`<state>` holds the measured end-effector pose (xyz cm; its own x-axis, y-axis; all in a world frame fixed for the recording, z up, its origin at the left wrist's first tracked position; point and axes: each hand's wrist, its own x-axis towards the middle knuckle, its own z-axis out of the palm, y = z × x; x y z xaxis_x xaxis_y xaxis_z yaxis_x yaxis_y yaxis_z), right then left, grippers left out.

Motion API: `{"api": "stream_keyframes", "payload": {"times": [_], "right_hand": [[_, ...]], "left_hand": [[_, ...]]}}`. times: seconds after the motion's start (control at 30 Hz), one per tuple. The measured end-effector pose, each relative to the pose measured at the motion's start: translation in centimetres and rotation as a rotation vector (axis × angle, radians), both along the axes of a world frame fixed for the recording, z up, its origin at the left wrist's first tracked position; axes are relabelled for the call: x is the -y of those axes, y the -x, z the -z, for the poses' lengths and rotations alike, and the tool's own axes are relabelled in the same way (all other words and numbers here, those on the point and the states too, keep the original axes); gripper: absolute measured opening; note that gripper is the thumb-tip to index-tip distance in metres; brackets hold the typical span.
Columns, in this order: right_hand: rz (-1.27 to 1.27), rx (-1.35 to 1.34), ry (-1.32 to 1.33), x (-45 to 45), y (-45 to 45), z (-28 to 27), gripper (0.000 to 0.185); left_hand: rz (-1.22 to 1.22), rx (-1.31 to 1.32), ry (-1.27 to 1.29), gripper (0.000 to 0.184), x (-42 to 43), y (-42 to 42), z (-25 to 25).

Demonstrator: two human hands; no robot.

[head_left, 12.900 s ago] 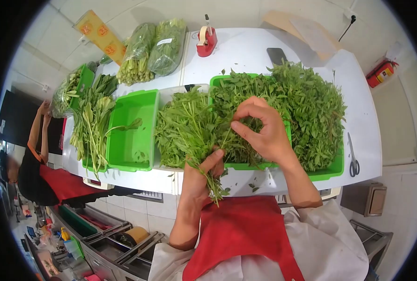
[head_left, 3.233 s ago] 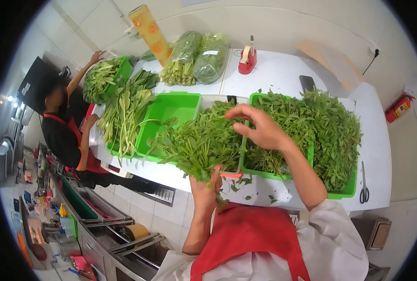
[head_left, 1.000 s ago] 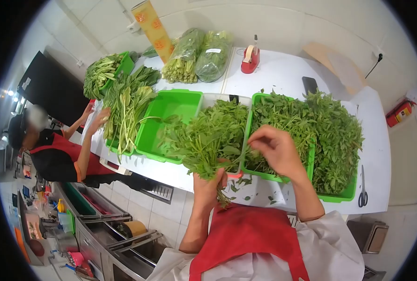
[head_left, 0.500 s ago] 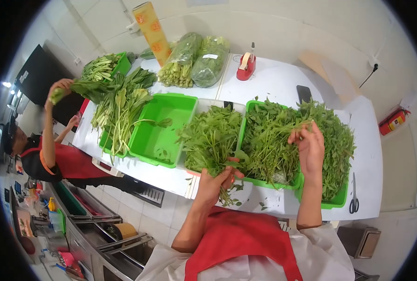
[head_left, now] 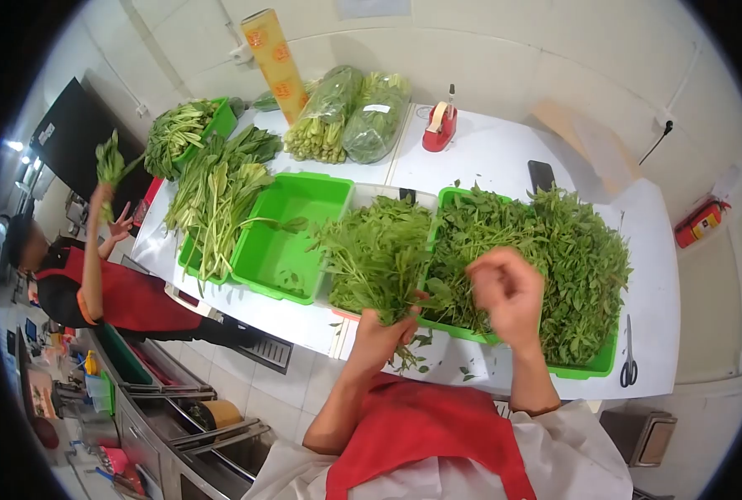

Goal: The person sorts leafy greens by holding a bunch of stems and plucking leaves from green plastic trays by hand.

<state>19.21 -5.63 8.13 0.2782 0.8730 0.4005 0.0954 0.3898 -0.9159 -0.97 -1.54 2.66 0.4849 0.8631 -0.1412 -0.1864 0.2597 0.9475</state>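
My left hand (head_left: pixel 381 340) is closed around the stems of a bunch of leafy greens (head_left: pixel 377 258). The bunch's leaves fan out over a white bin (head_left: pixel 425 198), and some stem ends hang below my fist. My right hand (head_left: pixel 511 296), smeared by motion, hovers over the front of a green bin of leafy greens (head_left: pixel 462 250). Its fingers look curled, but whether they hold a sprig is not visible. Just to the right, another green bin (head_left: pixel 583 369) is heaped with similar greens (head_left: pixel 583 275).
Left of the bunch is a green bin (head_left: pixel 300 208) with a few loose leaves. Long-stemmed greens (head_left: pixel 221 200) lie beyond it, where a co-worker (head_left: pixel 129 283) raises a bunch. Bagged greens (head_left: pixel 375 121), a tape dispenser (head_left: pixel 440 129), a phone (head_left: pixel 542 175) and scissors (head_left: pixel 629 362) are on the table.
My right hand has moved left and down from the right-hand greens, and the sprig it held no longer shows. My left hand stays on the bunch. The co-worker's bunch now points upward.
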Motion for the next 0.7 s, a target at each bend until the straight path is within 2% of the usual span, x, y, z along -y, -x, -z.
{"api": "stream_keyframes", "payload": {"times": [0.07, 0.1, 0.17, 0.2, 0.23, 0.3, 0.33, 0.4, 0.47, 0.53, 0.57, 0.6, 0.63, 0.7], "right_hand": [[-0.085, 0.214, -0.077, -0.6, 2.1, -0.6, 0.01], [-0.09, 0.212, -0.081, -0.7, 3.1, -0.8, 0.01], [0.013, 0.309, -0.193, -0.9, 4.8, -1.0, 0.008], [0.037, 0.367, -0.219, -1.3, 5.3, -0.8, 0.017], [0.03, 0.365, -0.224, -1.5, 5.8, -1.2, 0.017], [0.013, 0.379, -0.047, -2.0, 6.5, -2.2, 0.024], [0.01, 0.378, -0.049, -2.4, 6.6, -2.3, 0.024], [0.032, 0.549, 0.041, -3.5, 6.8, -1.8, 0.026], [0.02, 0.506, 0.029, -4.2, 7.0, -0.7, 0.025], [0.064, 0.476, 0.056, -4.4, 6.4, 0.1, 0.024], [-0.002, 0.353, 0.065, -4.4, 5.9, 0.4, 0.023], [-0.068, 0.227, 0.059, -4.4, 5.2, 0.9, 0.022], [-0.026, 0.23, 0.075, -4.1, 4.6, 1.5, 0.022], [-0.025, 0.093, 0.024, -3.9, 4.0, 2.6, 0.02]], "left_hand": [[-0.054, -0.047, -0.105, 0.022, 0.2, -0.1, 1.3], [-0.06, -0.048, -0.108, 0.022, 0.3, -0.3, 1.3], [-0.257, -0.359, -0.665, 0.015, 0.4, -0.7, 1.2], [-0.269, -0.498, -0.719, 0.026, 0.5, -0.4, 1.5], [-0.277, -0.502, -0.721, 0.026, 0.6, -0.3, 1.7], [-0.332, -0.543, -0.787, 0.025, 0.8, -0.6, 1.7], [-0.302, -0.597, -0.823, 0.023, 0.8, -0.5, 1.8], [-0.313, -0.672, -0.819, 0.021, 1.0, -0.4, 1.9], [-0.299, -0.731, -0.818, 0.02, 1.1, -0.5, 2.2], [-0.247, -0.46, -0.656, 0.017, 1.1, -0.6, 2.4], [-0.09, -0.45, -0.211, 0.016, 1.1, 0.0, 1.8], [-0.05, -0.087, -0.026, 0.017, 0.9, 0.3, 2.4], [-0.025, 0.263, 0.17, 0.02, 0.8, 0.1, 2.9], [-0.044, 0.228, 0.15, 0.023, 1.2, -0.9, 3.3]]}}
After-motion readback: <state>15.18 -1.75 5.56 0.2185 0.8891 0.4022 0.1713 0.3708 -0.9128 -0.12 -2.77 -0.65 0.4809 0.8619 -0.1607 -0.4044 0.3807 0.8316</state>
